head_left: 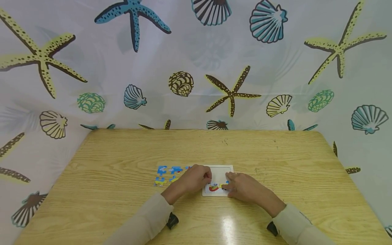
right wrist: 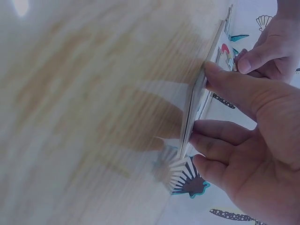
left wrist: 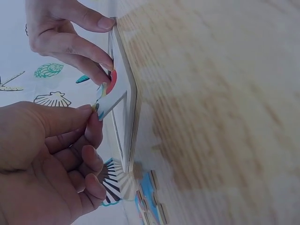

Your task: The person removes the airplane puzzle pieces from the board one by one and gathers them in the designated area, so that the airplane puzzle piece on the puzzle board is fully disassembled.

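Note:
A small white-framed puzzle board (head_left: 222, 170) lies flat on the table, with a few joined jigsaw pieces (head_left: 213, 188), red, yellow and blue, along its near side. My left hand (head_left: 194, 178) is over the board's left edge. Its thumb and forefinger pinch a small jigsaw piece (left wrist: 96, 107) right at the joined ones, while the other fingers curl loosely. My right hand (head_left: 246, 188) rests on the board's right side, fingers extended. The right thumb (right wrist: 214, 69) presses the near edge of the frame. Part of the picture is hidden under the hands.
Several loose blue and yellow jigsaw pieces (head_left: 162, 170) lie left of the board, some hidden behind the left hand. The wooden table (head_left: 122, 149) meets a shell-and-starfish patterned cloth (head_left: 171, 61) at its back and sides.

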Action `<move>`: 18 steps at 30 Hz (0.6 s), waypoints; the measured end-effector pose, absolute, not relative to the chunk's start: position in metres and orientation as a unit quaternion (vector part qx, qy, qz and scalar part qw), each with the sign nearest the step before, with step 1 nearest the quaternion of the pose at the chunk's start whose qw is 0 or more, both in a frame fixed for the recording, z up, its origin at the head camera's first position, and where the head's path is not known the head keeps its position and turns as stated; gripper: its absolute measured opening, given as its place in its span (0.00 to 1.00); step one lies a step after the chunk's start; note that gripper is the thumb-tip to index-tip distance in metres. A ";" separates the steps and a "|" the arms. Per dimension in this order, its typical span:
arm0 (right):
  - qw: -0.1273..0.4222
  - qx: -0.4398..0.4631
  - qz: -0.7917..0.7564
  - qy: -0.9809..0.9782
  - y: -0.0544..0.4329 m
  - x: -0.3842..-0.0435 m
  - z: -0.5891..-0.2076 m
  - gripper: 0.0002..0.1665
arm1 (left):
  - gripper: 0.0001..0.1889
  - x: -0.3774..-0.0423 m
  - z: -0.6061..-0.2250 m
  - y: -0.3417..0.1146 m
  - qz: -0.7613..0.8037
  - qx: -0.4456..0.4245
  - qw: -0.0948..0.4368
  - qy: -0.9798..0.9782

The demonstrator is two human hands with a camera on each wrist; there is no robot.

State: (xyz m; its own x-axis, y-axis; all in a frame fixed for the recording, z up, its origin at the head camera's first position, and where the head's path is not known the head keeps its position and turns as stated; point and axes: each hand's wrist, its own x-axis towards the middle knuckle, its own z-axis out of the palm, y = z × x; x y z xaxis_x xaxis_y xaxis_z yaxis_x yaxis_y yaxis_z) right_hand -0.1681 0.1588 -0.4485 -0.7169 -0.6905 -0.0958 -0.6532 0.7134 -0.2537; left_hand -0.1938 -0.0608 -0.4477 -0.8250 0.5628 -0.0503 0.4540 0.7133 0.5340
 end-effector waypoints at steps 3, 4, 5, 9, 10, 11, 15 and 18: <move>0.092 -0.366 -0.101 0.921 0.159 -0.168 -0.449 0.21 | 0.06 -0.194 -0.448 -0.061 0.256 0.280 0.105 0.919; 0.092 -0.366 -0.102 0.920 0.159 -0.168 -0.449 0.21 | 0.06 -0.194 -0.448 -0.061 0.255 0.279 0.106 0.920; 0.091 -0.366 -0.102 0.920 0.159 -0.168 -0.449 0.21 | 0.06 -0.194 -0.448 -0.061 0.254 0.278 0.107 0.920; 0.089 -0.367 -0.095 0.921 0.159 -0.169 -0.450 0.21 | 0.07 -0.194 -0.448 -0.061 0.256 0.272 0.114 0.921; 0.087 -0.367 -0.093 0.921 0.159 -0.169 -0.451 0.21 | 0.07 -0.194 -0.447 -0.062 0.257 0.268 0.118 0.921; 0.086 -0.368 -0.091 0.922 0.159 -0.169 -0.451 0.21 | 0.07 -0.194 -0.447 -0.062 0.259 0.265 0.122 0.921; 0.086 -0.363 -0.092 0.923 0.158 -0.168 -0.451 0.21 | 0.06 -0.194 -0.444 -0.066 0.261 0.257 0.131 0.921; 0.087 -0.361 -0.095 0.924 0.157 -0.168 -0.451 0.21 | 0.06 -0.194 -0.442 -0.071 0.265 0.259 0.130 0.920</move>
